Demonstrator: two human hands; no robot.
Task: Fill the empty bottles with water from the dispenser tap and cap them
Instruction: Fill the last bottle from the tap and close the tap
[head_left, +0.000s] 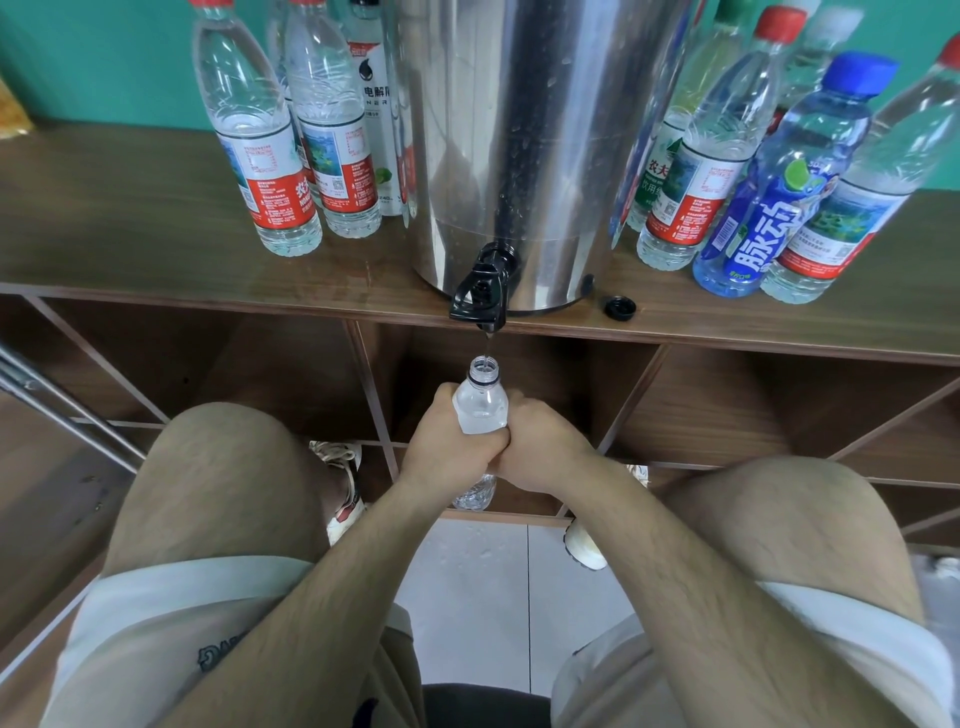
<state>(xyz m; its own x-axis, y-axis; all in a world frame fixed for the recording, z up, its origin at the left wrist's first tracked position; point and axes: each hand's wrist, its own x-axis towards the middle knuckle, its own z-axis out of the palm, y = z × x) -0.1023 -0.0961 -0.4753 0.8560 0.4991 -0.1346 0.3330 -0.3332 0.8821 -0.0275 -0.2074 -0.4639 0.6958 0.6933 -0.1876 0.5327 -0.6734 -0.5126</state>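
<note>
A clear uncapped bottle stands upright under the black tap of the steel dispenser. A thin stream of water runs from the tap into its mouth. My left hand grips the bottle from the left and my right hand grips it from the right, fingers meeting in front. The bottle's base shows below my hands. A loose black cap lies on the shelf top just right of the dispenser.
Capped bottles stand on the wooden shelf top: a group at the left and several at the right, one with a blue label. Open shelf compartments lie below the tap. My knees flank my arms above a wet tiled floor.
</note>
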